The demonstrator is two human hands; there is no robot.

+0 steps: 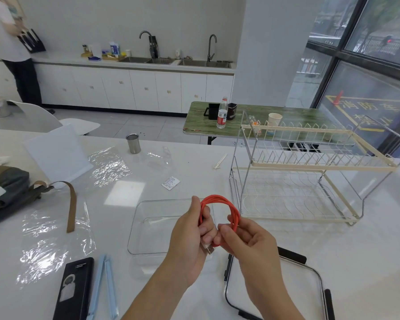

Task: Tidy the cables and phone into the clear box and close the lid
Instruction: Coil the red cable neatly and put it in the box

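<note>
An orange cable (219,202) is wound into a loop and held above the clear box (146,227), which stands open on the white table. My left hand (191,236) grips the left side of the coil, with the metal USB plug (208,248) sticking out below its fingers. My right hand (245,239) pinches the coil's lower right side. The clear lid (275,289) with black clips lies at the front right. A black phone (73,289) lies at the front left.
A cream two-tier dish rack (305,172) stands right of the box. Pale blue strips (104,287) lie beside the phone. Crinkled plastic wrap (55,241), a dark bag with a brown strap (72,204), a metal cup (133,143) and a small paper packet (170,183) sit on the table.
</note>
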